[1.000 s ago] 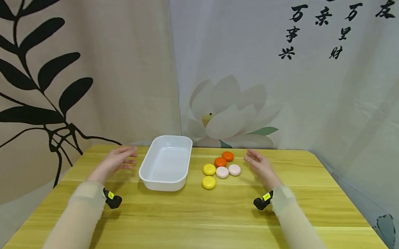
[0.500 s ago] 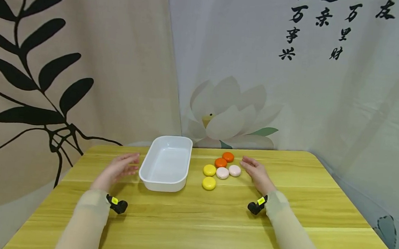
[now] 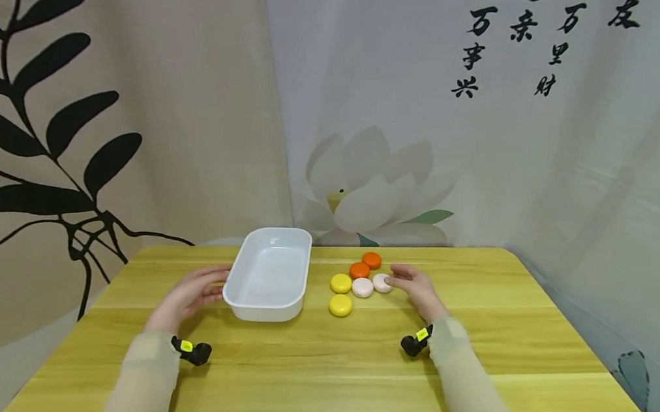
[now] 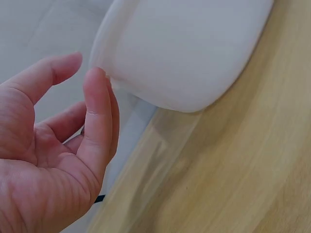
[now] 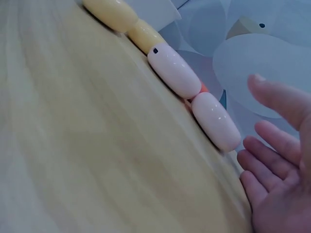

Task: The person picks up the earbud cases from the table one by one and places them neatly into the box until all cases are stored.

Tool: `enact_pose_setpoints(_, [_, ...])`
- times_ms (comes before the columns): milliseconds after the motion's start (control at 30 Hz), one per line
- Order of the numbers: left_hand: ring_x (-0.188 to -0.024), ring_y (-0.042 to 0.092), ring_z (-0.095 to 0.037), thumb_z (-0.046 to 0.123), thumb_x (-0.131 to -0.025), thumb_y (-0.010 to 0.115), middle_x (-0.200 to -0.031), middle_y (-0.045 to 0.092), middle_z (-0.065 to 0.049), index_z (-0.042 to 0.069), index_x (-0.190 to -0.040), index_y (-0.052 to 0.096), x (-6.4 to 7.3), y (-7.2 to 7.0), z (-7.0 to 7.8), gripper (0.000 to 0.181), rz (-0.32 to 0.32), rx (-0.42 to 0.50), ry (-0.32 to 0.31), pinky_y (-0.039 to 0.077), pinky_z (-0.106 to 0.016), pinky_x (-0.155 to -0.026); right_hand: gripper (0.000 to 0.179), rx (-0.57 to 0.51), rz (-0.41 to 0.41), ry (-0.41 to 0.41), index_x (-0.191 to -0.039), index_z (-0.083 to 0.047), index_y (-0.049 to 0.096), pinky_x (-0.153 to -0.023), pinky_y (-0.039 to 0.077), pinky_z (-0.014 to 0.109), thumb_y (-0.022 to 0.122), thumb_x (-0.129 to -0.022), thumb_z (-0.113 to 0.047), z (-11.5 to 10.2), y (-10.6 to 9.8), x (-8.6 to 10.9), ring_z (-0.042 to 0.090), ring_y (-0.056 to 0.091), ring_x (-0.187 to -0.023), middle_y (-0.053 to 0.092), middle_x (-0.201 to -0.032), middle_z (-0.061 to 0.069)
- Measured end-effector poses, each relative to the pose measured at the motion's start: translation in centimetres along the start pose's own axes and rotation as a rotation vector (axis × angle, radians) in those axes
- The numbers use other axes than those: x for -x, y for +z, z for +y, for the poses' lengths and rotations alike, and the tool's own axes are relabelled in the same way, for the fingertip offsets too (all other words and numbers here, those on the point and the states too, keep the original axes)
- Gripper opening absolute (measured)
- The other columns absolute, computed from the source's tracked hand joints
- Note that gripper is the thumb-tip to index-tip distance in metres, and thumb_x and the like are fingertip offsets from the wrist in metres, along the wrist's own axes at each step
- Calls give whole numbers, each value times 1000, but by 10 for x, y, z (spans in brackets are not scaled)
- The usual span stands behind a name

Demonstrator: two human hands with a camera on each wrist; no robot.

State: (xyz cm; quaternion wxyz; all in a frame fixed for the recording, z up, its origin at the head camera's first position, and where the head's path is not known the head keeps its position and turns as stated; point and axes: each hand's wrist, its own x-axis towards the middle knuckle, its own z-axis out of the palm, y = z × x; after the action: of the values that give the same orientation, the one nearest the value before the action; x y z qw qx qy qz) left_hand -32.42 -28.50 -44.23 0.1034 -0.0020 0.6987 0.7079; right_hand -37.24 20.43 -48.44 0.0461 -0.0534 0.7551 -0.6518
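Observation:
My left hand [image 3: 193,291] is beside the left wall of a white rectangular dish [image 3: 261,313], its fingers loosely bent. In the left wrist view the fingertips are close to the dish [image 4: 184,53]; contact is hard to tell. My right hand [image 3: 418,293] reaches over the right edge of a pale pink rounded disc [image 3: 379,283]. The right wrist view shows relaxed fingers and a raised thumb beside that pink disc [image 5: 216,121], nothing gripped. Next to it lie another pink disc [image 3: 362,288], two yellow discs [image 3: 340,306] and two orange discs [image 3: 371,260].
A wooden table [image 3: 303,380] bears everything. Behind it hangs a printed curtain [image 3: 197,103] with leaves, a lotus and black characters. Each wrist wears a small black camera [image 3: 193,352].
My left hand has moved right, up to the dish's side. My right hand has moved left, from beside the discs to the nearest pink one. The head view has shifted slightly.

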Motion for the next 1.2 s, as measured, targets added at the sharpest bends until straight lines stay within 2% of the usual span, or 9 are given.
enact_pose_setpoints(267, [-81,67,-13,13,-96,61,-97,68,2,-13,-142,36,5,2,-2,58,17,5,-2,56,-25,-75,61,98,4,3,-139,0,50,-109,31,48,74,-86,-19,-1,8,-3,33,42,-129,48,-142,18])
enact_pose_setpoints(433, [-78,66,-12,9,-95,61,-94,67,1,-11,-145,32,7,9,-4,61,3,-43,9,56,-25,-73,64,141,12,-7,-141,0,48,-110,31,46,75,-85,-18,-3,15,-1,34,40,-132,45,-144,18])
enact_pose_setpoints(567, [-77,64,-13,5,-94,61,-99,63,-6,-9,-147,29,4,17,-3,63,-32,-78,13,56,-26,-74,65,185,30,-17,-141,1,47,-110,31,47,75,-85,-16,-5,17,2,35,40,-132,44,-145,19])
enact_pose_setpoints(733, [-78,64,-16,1,-93,60,-110,58,-19,-6,-147,31,3,20,-2,62,-9,-91,2,56,-26,-72,64,222,28,-17,-140,0,49,-110,32,46,75,-85,-16,-5,20,1,34,41,-132,46,-144,18])
enact_pose_setpoints(800, [-77,63,-16,1,-93,59,-109,58,-18,-7,-147,31,2,20,-1,62,-10,-105,11,56,-26,-72,63,239,29,-18,-140,0,49,-109,32,46,76,-85,-17,-4,20,0,34,41,-132,47,-143,18])
enact_pose_setpoints(1000, [-72,60,-13,1,-93,59,-95,58,-6,-9,-147,29,4,17,0,62,-22,-125,38,55,-25,-69,61,258,30,-34,-138,1,50,-109,32,46,75,-85,-15,-4,20,1,34,42,-131,49,-141,18])
enact_pose_setpoints(1200, [-74,61,-13,1,-93,58,-94,59,-5,-8,-148,29,6,11,-3,62,-38,-125,37,55,-25,-70,55,275,29,-57,-136,4,52,-108,33,47,72,-87,-9,-4,22,-1,35,42,-131,51,-138,20])
